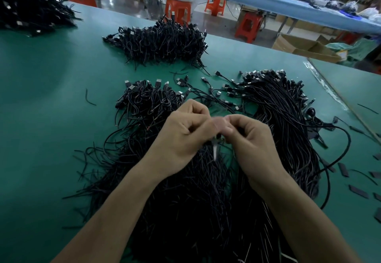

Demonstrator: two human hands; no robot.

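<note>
Head view: a green surface (51, 118) carries heaps of black cables (160, 42), plugs lined up at their far ends, likely for bundling. Above the nearest heap the left hand (185, 137) and right hand (251, 141) meet. Their curled fingers pinch a blurred pale strip (215, 152), perhaps a tie.

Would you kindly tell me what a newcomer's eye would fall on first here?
Both hands meet at the centre, the left hand and right hand pinching a small pale piece, too blurred to identify. Beneath and around them, heaps of black cables with USB plugs lie on the green table. Orange stools stand out beyond the far edge.
</note>
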